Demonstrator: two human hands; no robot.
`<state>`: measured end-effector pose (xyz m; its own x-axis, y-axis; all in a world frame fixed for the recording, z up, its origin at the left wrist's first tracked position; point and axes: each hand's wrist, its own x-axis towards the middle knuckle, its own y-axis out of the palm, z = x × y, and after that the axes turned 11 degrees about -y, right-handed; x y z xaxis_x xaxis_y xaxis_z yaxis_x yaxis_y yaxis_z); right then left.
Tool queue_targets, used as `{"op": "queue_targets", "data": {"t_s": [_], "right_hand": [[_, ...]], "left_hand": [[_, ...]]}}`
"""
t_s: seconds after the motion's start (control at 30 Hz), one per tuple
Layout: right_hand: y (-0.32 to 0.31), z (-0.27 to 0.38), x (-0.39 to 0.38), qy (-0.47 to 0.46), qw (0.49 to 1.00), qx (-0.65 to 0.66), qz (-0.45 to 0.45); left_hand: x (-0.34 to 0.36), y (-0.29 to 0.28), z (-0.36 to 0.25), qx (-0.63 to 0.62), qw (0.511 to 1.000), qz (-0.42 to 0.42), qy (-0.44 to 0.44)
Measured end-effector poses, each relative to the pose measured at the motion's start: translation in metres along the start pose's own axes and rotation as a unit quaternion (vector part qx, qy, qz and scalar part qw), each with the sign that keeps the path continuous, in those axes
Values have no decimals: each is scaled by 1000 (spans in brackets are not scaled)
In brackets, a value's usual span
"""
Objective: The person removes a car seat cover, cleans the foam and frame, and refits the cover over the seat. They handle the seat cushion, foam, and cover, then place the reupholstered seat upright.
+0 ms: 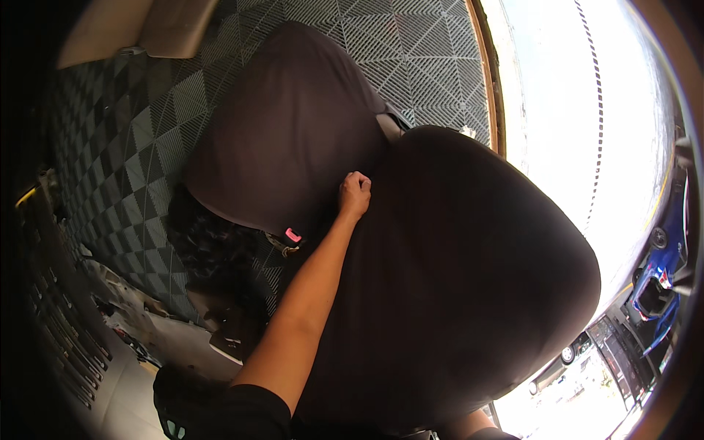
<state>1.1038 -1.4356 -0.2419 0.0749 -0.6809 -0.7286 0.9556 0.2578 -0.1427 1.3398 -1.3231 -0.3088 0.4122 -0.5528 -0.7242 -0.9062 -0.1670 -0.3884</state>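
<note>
A car seat stands before me in a dark, stretchy seat cover. Its cushion lies farther off to the left, and its broad backrest is close, to the right. My left hand reaches over the seat to the crease where the two meet. Its fingers are curled closed against the seat cover and seem to pinch it, though the fingertips are partly hidden. A red seat-belt buckle shows below the cushion's near edge. Of my right arm only a bit shows under the backrest; that hand is hidden.
Grey ribbed floor tiles spread behind the seat, ending at a brown edge strip. Beyond lies bright ground. A tan padded piece is at upper left, a row of tools at far left, a blue car at far right.
</note>
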Motion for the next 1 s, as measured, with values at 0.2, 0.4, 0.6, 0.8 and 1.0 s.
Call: {"op": "queue_targets", "data": {"t_s": [0.2,0.4,0.6,0.8,1.0], "right_hand": [[-33,-13,1,30,999,17,16],[-50,-10,2,55,997,30,32],[-59,-5,7,75,995,53,49],[-63,21,21,97,988,83,88],[-61,88,-8,-3,978,197,63]], "left_hand": [[-7,-12,-16,-110,983,-114,-96],[-110,-64,-73,-199,977,37,-64],[-26,-47,-94,-119,964,138,-194],[67,11,-121,-87,980,101,-149],[-8,-52,-166,-290,945,150,31]]}}
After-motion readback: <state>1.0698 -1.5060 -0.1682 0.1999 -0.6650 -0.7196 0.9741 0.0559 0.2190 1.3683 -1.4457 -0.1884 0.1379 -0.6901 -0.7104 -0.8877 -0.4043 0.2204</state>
